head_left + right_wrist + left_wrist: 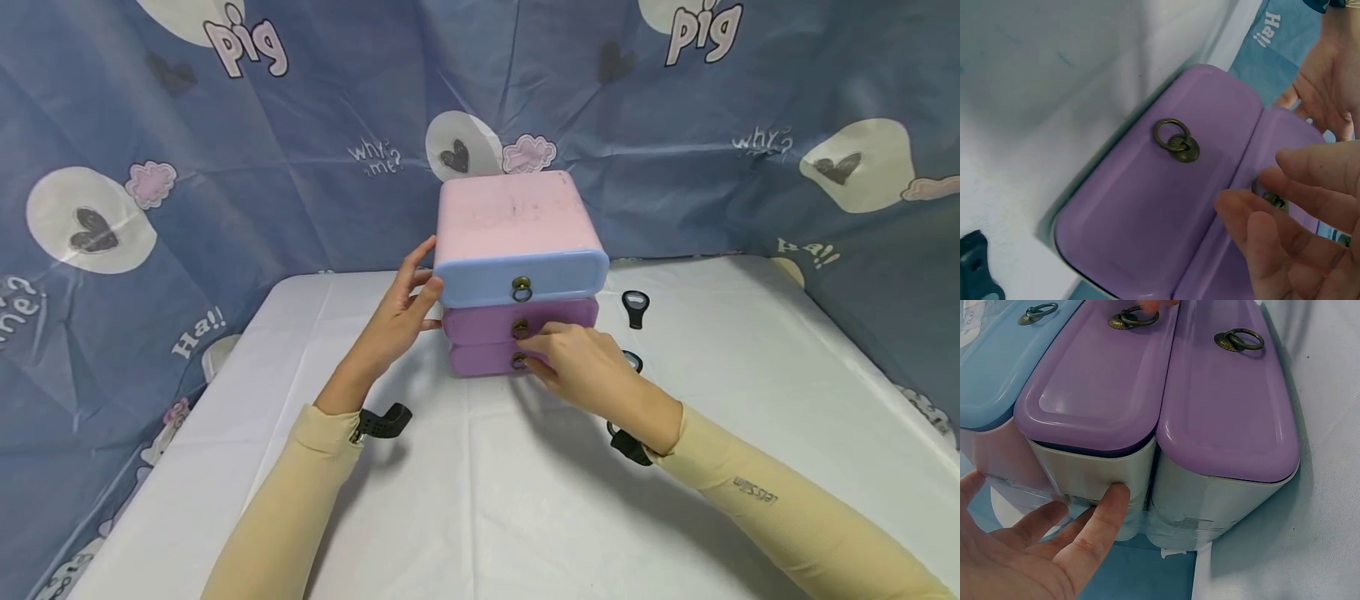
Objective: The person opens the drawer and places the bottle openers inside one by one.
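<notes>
A small chest with a pink top stands at the back of the table. Its light-blue top drawer sits above a purple middle drawer and a purple bottom drawer. Each front carries a brass ring pull. My right hand has its curled fingertips at the middle drawer's ring pull, partly covering it. The bottom drawer's ring pull hangs free. My left hand lies against the chest's left side, its fingers extended and spread. A narrow dark gap shows behind the middle drawer's front in the left wrist view.
To the right of the chest lies a black-handled item with a round head. Another round-headed item shows partly behind my right hand. A white cloth covers the table, and a printed blue cloth hangs behind.
</notes>
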{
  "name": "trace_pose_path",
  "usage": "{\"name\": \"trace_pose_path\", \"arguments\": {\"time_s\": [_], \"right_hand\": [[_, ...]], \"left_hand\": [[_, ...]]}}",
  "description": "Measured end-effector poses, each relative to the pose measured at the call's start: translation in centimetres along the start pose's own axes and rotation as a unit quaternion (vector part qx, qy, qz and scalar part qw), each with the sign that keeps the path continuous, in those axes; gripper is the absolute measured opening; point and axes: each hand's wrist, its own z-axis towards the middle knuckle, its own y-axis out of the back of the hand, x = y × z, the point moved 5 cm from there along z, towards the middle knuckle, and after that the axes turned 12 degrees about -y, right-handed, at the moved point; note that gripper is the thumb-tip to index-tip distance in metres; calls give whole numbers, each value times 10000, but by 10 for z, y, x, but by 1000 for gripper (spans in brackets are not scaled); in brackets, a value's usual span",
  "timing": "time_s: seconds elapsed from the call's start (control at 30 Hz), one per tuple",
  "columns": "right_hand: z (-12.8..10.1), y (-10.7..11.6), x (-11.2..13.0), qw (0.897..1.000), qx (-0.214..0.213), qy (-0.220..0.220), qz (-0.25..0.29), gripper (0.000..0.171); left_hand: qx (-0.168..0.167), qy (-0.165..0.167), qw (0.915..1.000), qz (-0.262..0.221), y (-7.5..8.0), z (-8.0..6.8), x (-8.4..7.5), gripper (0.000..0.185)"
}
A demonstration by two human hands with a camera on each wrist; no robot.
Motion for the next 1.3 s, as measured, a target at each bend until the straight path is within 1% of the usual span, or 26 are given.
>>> {"name": "trace_pose_path", "arguments": {"time_s": [0.1, 0.2, 0.37, 0.53, 0.67, 0.8, 0.93, 1.03, 1.13, 1.3], "right_hand": [[-2, -4, -3, 9997, 210, -65, 42, 18], [-4, -13, -6, 9987, 499, -119, 62, 20], [-8, -31, -8, 9954, 948, -111, -65, 31], [-11, -45, -7, 9927, 1190, -46, -216, 42], [-11, -51, -6, 9921, 1220, -43, -279, 45], [-11, -55, -5, 9923, 1193, 16, -343, 45], [-11, -57, -3, 9934, 1073, 114, -378, 46], [-11, -57, -2, 9943, 966, 192, -398, 46], [-11, -57, -1, 9946, 937, 199, -396, 44], [-8, -57, -1, 9954, 906, 98, -303, 39]], "left_hand": [[-21, 9, 10000, 29, 1, 1, 0, 66], [-18, 29, 10000, 13, 2, 1, 1, 66], [-25, 40, 10000, -18, 2, 0, 1, 66], [-13, 47, 10000, -6, 1, -1, 0, 68], [-20, 96, 9999, -98, 0, -2, -1, 69], [22, 159, 9994, -318, -1, -3, 0, 70], [100, 236, 9983, -522, -2, -3, -1, 69], [167, 354, 9970, -661, -3, -3, -3, 68], [207, 464, 9957, -778, -4, -2, -3, 67], [229, 498, 9951, -817, -3, -1, -3, 66]]}}
